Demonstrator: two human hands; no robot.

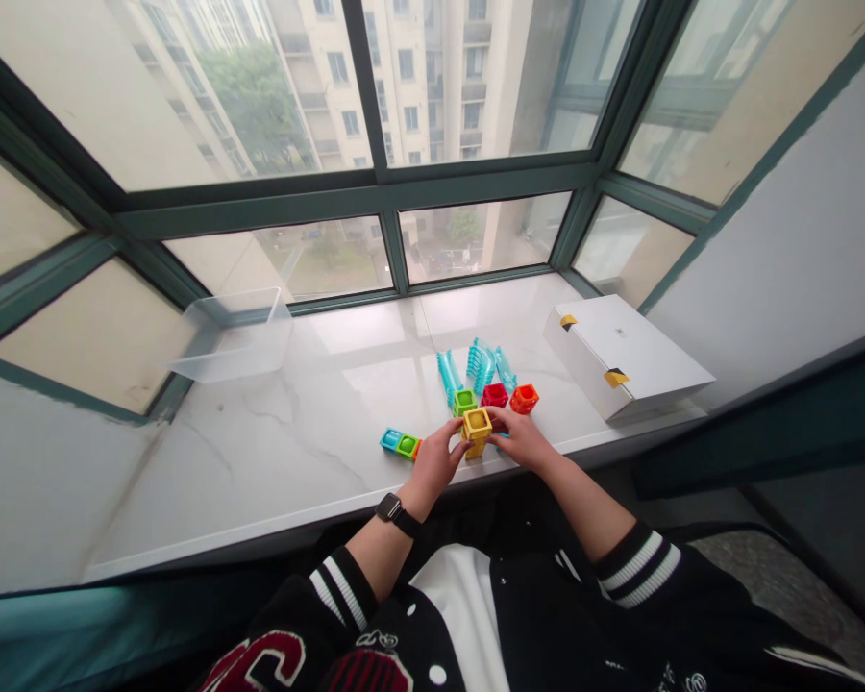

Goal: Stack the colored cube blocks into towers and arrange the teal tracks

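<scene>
A yellow toy block (478,420) with a round opening on top stands over another yellow piece (474,449) near the front edge of the sill. My left hand (436,459) pinches the upper block from its left side. On the opposite side, my right hand (525,439) has its fingers closed against the same block. Just behind are a green block (464,401), a red block (494,395) and an orange-red block (525,399). Left of my left hand lies a row with a blue block (391,439) and a light green block (407,445); its right end is partly hidden.
Several clear turquoise track pieces (481,363) lie behind the blocks. A white box (624,356) with yellow-and-black tabs sits at the right. A clear plastic bin (241,351) is at the back left, by the window. The marble sill (259,481) ends at a front edge near my body.
</scene>
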